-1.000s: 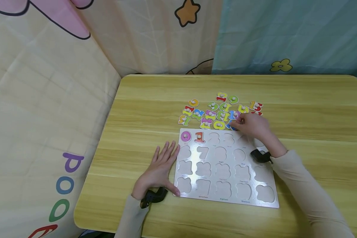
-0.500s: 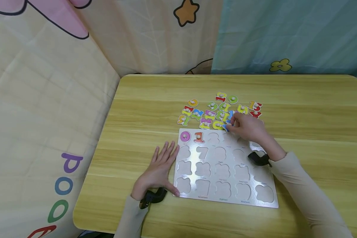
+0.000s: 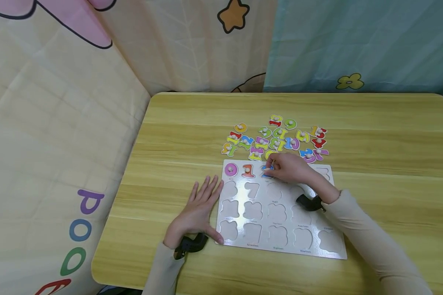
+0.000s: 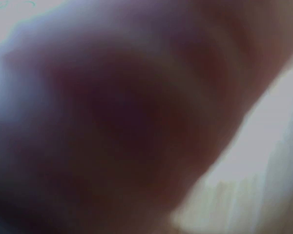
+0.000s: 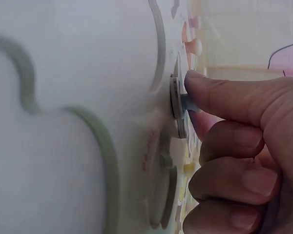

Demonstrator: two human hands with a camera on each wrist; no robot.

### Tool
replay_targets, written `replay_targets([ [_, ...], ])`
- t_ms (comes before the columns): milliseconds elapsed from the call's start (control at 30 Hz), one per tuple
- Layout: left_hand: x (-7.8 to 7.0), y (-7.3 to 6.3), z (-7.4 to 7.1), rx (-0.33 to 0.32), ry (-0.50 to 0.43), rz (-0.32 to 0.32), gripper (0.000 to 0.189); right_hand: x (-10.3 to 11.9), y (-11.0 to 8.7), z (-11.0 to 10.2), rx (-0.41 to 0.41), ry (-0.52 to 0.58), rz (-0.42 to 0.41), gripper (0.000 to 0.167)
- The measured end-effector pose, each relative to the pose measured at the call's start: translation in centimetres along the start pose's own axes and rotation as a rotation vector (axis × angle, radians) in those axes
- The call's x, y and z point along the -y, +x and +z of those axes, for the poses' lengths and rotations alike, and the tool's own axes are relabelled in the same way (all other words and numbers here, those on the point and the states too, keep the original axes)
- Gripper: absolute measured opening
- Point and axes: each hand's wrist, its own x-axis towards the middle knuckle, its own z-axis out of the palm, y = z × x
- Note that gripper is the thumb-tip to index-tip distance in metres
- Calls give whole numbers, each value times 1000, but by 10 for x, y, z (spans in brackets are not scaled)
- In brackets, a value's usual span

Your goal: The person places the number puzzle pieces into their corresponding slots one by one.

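My right hand (image 3: 289, 167) pinches the small knob of a blue number 2 puzzle piece (image 3: 266, 170) between thumb and forefinger. The piece is over the third hollow of the top row in a white number board (image 3: 263, 197). From the right wrist, the piece (image 5: 177, 109) appears edge-on near the board face, tilted; whether it is seated I cannot tell. A purple 0 (image 3: 230, 169) and a red 1 (image 3: 248, 171) sit in the first two hollows. My left hand (image 3: 196, 213) lies spread at the board's left edge, thumb by its lower left corner. The left wrist view is blurred.
Several loose knobbed number pieces lie behind the board, among them a purple-and-blue 10 (image 3: 292, 143), a yellow 5 (image 3: 302, 136) and a red 4 (image 3: 318, 143). The wooden table (image 3: 391, 164) extends to both sides. Patterned curtains (image 3: 206, 49) hang behind it.
My right hand has moved left and toward me from the loose pieces, bringing the blue 2 over the board's top row. The left hand has stayed where it was.
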Motion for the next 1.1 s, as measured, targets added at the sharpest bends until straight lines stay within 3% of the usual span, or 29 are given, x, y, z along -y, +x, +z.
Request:
replay_targets([
  [533, 0, 0, -1, 6, 4, -7, 151, -3, 3, 6, 12, 79, 48, 20],
  [933, -1, 0, 0, 2, 4, 1, 151, -3, 7, 0, 124, 19, -43, 19],
  [1033, 0, 0, 0, 4, 1, -1, 150, -5, 16, -7, 153, 60, -60, 19],
  [1100, 0, 0, -1, 3, 0, -2, 151, -7, 24, -14, 128, 96, -55, 19],
])
